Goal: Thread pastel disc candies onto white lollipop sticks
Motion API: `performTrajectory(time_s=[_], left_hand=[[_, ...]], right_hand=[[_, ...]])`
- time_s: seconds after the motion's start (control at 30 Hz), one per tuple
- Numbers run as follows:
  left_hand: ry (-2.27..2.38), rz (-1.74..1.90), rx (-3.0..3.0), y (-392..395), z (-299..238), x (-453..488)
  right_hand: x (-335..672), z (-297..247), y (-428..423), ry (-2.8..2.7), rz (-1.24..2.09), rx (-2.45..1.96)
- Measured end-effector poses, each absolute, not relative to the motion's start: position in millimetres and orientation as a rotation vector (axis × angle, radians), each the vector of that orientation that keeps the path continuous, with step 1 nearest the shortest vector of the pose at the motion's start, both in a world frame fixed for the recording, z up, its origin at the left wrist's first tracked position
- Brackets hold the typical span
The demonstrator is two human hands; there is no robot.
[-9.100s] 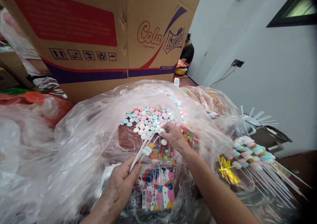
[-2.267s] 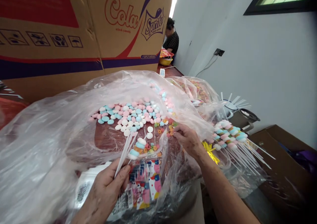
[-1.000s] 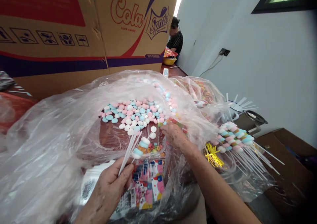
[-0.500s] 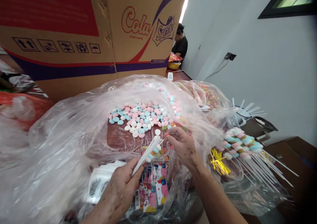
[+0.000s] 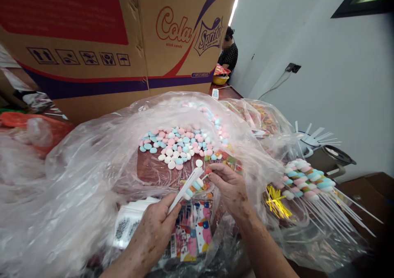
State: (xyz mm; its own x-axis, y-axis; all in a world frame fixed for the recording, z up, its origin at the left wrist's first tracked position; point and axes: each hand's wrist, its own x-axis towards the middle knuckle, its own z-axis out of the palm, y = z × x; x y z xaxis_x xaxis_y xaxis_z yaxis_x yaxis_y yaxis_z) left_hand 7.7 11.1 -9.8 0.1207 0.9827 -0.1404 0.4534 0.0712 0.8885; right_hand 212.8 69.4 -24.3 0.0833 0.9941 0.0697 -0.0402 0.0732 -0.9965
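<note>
While your left hand (image 5: 160,218) grips slim white sticks (image 5: 182,192), your right hand (image 5: 230,186) pinches 1 small red candy (image 5: 208,170): apparently threading, demanding alignment.

Gap betw. L hand (image 5: 156,220) & R hand (image 5: 232,187): tight; stick bundle (image 5: 185,189) juts into it. Fwd-L: open patch of table (image 5: 152,165), access from above; loose candies (image 5: 175,146) beyond. Plastic bag (image 5: 98,159) drapes back & both sides; carton (image 5: 135,64) walls off behind. Far R: marshmallow skewers (image 5: 308,179), sticks splayed, obstruct low approach.
</note>
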Motion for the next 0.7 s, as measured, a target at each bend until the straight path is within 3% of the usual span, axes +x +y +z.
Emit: performTrajectory(time_s=[0.1,0.37,0.7], left_hand=[[1.444,0.765,1.506,10.6,-8.3,8.3],[1.426,0.662,1.454,7.2,-5.5,6.6],[1.389,0.672,1.394,6.2,-4.6,5.4]], right_hand=[[211.5,-24.4,66.3,-1.218,1.028,-1.200],[203.9,-14.8,56.8,-1.612,0.347,-1.146],[196.9,-25.0,54.7,-1.522,0.498,-1.096]])
